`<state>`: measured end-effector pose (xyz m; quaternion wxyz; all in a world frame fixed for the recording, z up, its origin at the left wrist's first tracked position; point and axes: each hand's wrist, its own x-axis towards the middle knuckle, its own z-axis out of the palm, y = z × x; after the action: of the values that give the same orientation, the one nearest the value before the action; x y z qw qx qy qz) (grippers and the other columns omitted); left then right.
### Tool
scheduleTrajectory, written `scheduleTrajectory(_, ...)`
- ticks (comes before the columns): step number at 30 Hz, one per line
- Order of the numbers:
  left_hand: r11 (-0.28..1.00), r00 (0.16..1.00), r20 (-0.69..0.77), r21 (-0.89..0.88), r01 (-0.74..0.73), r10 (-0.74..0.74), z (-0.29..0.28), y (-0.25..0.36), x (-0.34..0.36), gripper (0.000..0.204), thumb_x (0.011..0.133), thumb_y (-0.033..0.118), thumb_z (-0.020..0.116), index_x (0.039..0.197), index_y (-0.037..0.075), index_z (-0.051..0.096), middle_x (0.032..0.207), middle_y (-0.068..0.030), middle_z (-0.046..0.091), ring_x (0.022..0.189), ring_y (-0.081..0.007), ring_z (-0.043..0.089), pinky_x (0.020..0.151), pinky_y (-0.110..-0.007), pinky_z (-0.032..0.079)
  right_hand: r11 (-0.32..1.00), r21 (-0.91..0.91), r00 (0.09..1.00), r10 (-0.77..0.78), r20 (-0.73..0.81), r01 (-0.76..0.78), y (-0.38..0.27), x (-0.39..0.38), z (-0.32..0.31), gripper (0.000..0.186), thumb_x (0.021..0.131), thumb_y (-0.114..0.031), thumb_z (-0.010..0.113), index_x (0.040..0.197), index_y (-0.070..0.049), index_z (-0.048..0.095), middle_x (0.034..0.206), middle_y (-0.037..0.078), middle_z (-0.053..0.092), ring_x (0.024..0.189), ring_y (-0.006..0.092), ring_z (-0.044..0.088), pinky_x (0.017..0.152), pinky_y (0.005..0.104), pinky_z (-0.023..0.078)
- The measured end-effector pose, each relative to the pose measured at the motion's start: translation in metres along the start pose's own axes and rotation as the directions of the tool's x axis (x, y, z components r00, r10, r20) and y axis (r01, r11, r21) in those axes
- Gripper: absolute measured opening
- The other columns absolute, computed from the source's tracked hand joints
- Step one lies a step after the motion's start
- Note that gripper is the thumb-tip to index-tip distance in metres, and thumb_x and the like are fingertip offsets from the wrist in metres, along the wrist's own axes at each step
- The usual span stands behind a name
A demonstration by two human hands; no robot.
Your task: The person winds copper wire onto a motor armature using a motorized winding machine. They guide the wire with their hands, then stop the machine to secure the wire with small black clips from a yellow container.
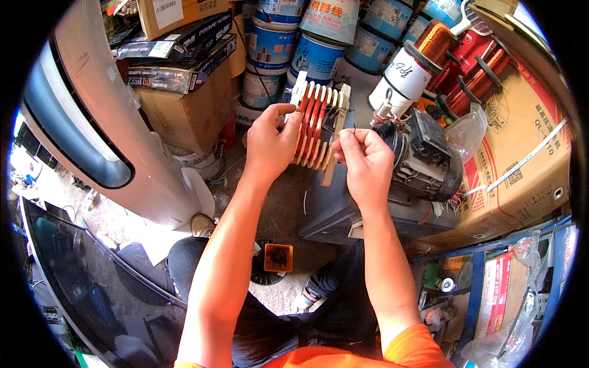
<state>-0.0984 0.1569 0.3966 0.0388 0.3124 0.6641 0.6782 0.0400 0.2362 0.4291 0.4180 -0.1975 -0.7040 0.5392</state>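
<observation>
A slotted coil winding former (323,95) with pale ribs carries several red-brown copper wire windings (311,119). My left hand (272,142) is closed at the former's left side, its thumb and curled fingers against the edge; the fingertips are partly hidden. Just right of the former, my right hand (368,156) is closed in a pinch, thumb against forefinger. Something thin and dark shows at those fingertips, too small to name. A wooden strip (328,173) sticks out below the former.
A dark motor (423,162) stands on a grey bench (331,208) at my right. Behind it are copper wire spools (432,42) and a large carton (521,153). Blue-labelled buckets (270,46) are stacked at the back. A tall white appliance (116,104) stands left.
</observation>
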Motion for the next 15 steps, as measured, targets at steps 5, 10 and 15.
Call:
scheduleTrajectory(5,0.998,0.998,0.022,0.015,0.060,-0.060,0.000,-0.013,0.010,0.030,0.087,0.022,0.063,0.103,-0.003,0.067,0.079,-0.0146,0.068,0.070,-0.0190,0.065,0.065,-0.032,0.050,1.000,-0.009,1.000,0.015,0.021,-0.014,0.011,0.004,0.001,0.019,0.094,-0.014,0.060,0.088,0.004,0.062,0.075,0.003,0.065,0.066,0.0054,0.056,0.062,0.0215,0.046)
scheduleTrajectory(10,0.987,0.986,0.138,-0.118,0.111,-0.095,0.001,-0.011,0.011,0.029,0.087,0.018,0.063,0.102,-0.006,0.067,0.077,-0.0132,0.068,0.068,-0.0158,0.064,0.064,-0.030,0.050,0.990,-0.140,0.999,-0.010,0.049,0.016,0.012,0.005,0.003,0.018,0.093,-0.014,0.061,0.089,0.004,0.062,0.076,0.004,0.065,0.065,0.0065,0.057,0.062,0.0221,0.048)
scheduleTrajectory(15,0.986,0.990,0.113,-0.128,0.102,-0.088,0.001,-0.009,0.011,0.027,0.086,0.016,0.062,0.101,-0.006,0.068,0.076,-0.0126,0.068,0.067,-0.0139,0.063,0.063,-0.029,0.050,0.965,-0.263,0.999,-0.014,0.050,0.027,0.009,0.009,0.007,0.018,0.092,-0.013,0.062,0.087,0.004,0.063,0.073,0.006,0.066,0.063,0.0081,0.059,0.060,0.0241,0.048)
